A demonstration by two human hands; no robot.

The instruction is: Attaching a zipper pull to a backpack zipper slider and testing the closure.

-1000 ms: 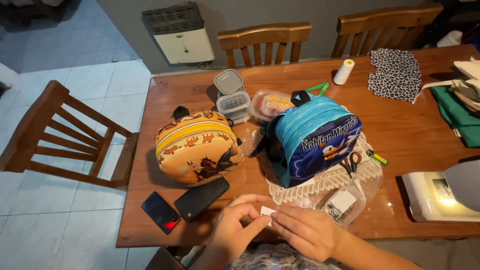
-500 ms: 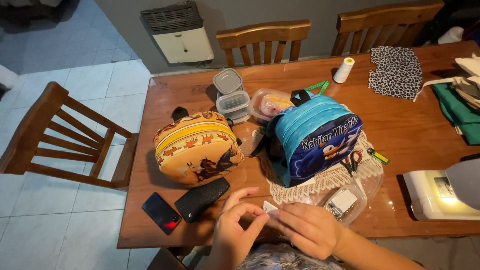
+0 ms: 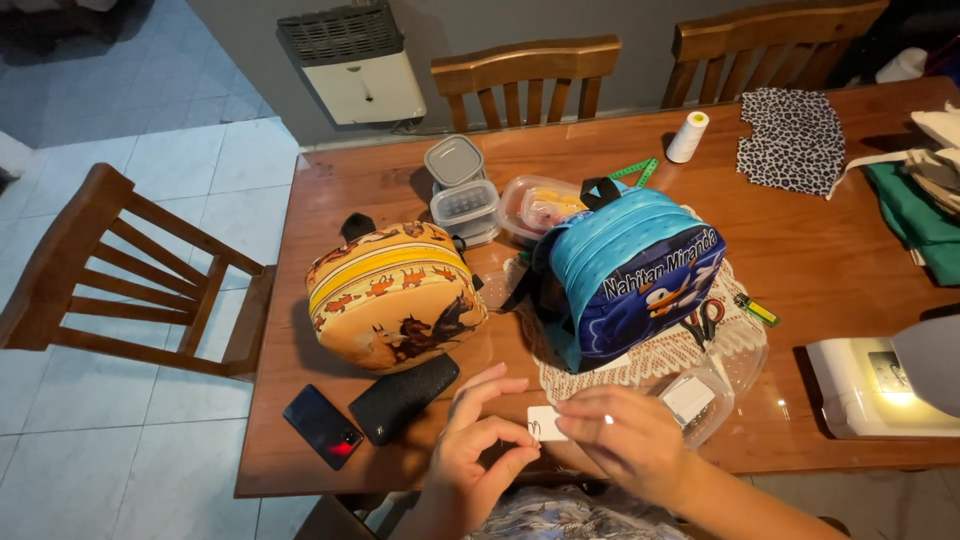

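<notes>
White card (image 3: 546, 423): a small, flat, pale rectangle with a faint dark mark at one end. I see it pinched between my left hand (image 3: 480, 455) and right hand (image 3: 622, 440), above the wooden table's (image 3: 830, 270) near edge, just below the blue backpack (image 3: 630, 275).

The right hand (image 3: 625, 440) covers part of the small white card (image 3: 545, 423).

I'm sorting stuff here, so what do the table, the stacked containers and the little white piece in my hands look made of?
Table: wood, glossy varnish, grain and reflections show. Containers: clear plastic with grey lids. White piece, between both hands: probably card or paper, flat and matte; too small to confirm.
</notes>
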